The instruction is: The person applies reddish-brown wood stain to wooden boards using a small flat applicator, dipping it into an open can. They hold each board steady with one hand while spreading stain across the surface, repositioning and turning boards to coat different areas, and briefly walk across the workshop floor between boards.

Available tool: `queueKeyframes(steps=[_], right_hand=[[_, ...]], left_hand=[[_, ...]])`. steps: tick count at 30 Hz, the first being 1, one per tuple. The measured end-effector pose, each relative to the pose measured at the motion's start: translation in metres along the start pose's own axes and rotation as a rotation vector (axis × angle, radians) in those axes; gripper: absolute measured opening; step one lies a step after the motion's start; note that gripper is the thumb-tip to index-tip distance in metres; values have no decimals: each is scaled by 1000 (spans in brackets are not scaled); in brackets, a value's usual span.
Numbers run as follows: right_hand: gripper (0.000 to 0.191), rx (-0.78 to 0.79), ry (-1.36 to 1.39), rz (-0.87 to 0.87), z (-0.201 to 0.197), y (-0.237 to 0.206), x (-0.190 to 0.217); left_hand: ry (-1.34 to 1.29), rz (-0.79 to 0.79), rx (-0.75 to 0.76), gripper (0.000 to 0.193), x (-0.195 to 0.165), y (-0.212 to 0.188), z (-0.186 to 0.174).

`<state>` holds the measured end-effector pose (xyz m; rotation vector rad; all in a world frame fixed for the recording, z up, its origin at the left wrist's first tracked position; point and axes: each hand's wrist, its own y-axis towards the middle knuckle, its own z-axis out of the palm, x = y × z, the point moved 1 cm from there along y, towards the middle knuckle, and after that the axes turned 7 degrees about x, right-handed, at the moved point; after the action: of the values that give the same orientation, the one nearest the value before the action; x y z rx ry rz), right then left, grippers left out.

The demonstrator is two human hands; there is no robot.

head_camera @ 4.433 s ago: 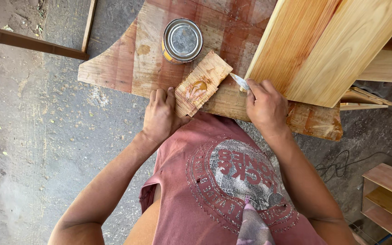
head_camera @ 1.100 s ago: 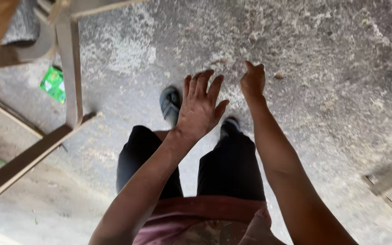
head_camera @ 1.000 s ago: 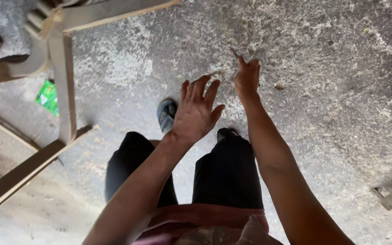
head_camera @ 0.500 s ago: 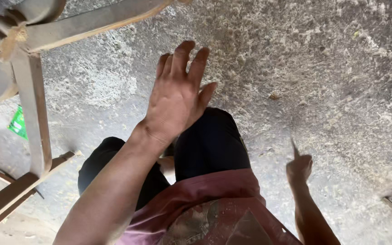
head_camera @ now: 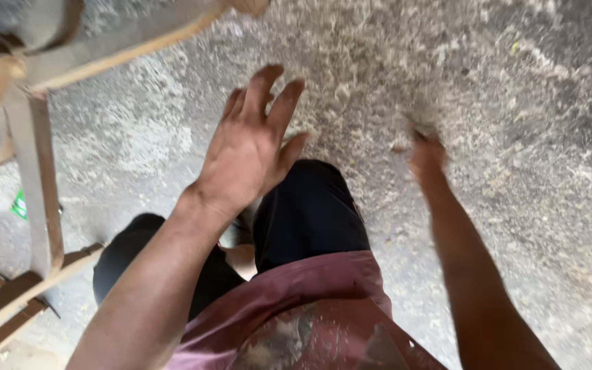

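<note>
The left hand sits in the centre of the frame, palm down and fingers spread, its grip open and holding nothing; it hangs in the air above the person's dark-trousered knee. The right hand, right of centre, is smeared by motion blur, so I cannot tell whether its grip is closed or whether anything thin is pinched in it. Both hands hover over the concrete floor, which is dusted pale with sawdust across the whole upper half of the frame.

A judgement on working well here: with one hand blurred and possibly holding something, it seems wise to steady the right arm before bringing the two hands together, and to keep the spread left fingers well apart from it.

At the left edge stands a bare wooden chair frame, its upright and rails crossing from upper left to lower left. A small green scrap lies on the floor just beside that upright. The maroon shirt fills the bottom centre.
</note>
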<state>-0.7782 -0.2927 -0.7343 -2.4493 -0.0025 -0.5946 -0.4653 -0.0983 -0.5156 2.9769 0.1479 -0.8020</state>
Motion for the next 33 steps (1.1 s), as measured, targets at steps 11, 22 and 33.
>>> queueKeyframes(steps=[11, 22, 33], right_hand=[[57, 74, 353, -120, 39, 10, 57], [61, -68, -712, -655, 48, -165, -92], [43, 83, -335, -198, 88, -23, 22]], left_hand=[[-9, 26, 111, 64, -7, 20, 20], [13, 124, 43, 62, -20, 32, 18], [-8, 158, 11, 64, -15, 27, 16]])
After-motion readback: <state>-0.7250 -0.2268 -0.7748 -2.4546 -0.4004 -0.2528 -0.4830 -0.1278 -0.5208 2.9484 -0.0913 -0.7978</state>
